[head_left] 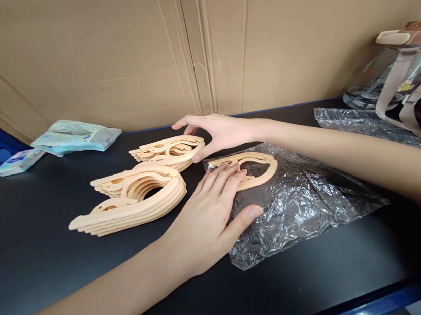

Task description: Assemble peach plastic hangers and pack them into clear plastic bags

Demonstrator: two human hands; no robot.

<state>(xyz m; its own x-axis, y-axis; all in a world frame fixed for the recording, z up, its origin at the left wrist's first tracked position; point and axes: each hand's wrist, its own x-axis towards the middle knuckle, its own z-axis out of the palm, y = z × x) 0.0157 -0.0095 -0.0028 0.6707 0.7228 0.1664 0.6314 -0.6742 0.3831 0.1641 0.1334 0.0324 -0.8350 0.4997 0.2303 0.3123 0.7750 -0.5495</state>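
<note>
Soft, bright light leaves glare on the crumpled plastic [297,208] right of the left grip [211,211], dull sheen on the surface [22,283] left of it; edges look stretched.

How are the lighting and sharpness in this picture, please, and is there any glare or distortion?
Head view, glare: white glints speckle the crumpled clear plastic bag; head view, lighting: pale sheen at left on the black tabletop, near-black lower right; head view, distortion: the clear pink-lidded bottle seems stretched; head view, sharpness: the bare left hand and bare right hand show no marked blur.
</note>
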